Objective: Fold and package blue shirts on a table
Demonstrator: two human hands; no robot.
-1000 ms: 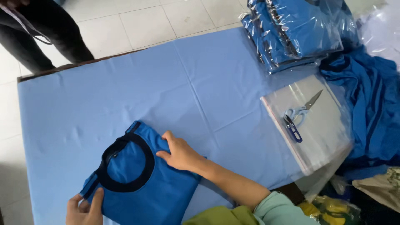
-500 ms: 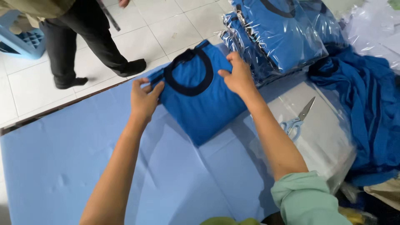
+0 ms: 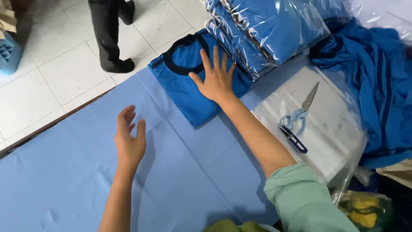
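A folded blue shirt (image 3: 182, 83) with a dark collar lies at the far edge of the blue-covered table (image 3: 77, 172). My right hand (image 3: 216, 79) rests flat on the shirt's right side, fingers spread. Hovering above the table cloth to the left, my left hand (image 3: 128, 139) is empty with its fingers apart and touches nothing. The shirt lies against a stack of bagged blue shirts (image 3: 268, 30).
Scissors (image 3: 297, 118) lie on a pile of clear plastic bags (image 3: 330, 124) at the right. Loose blue cloth (image 3: 377, 77) is heaped at the far right. A person's dark-trousered legs (image 3: 109, 34) stand on the white tiled floor beyond the table. A blue stool (image 3: 8, 53) is at the left.
The shirt was carried from the near table to the far edge beside the bagged stack. My left hand has let go and drawn back; my right hand now lies flat on it.
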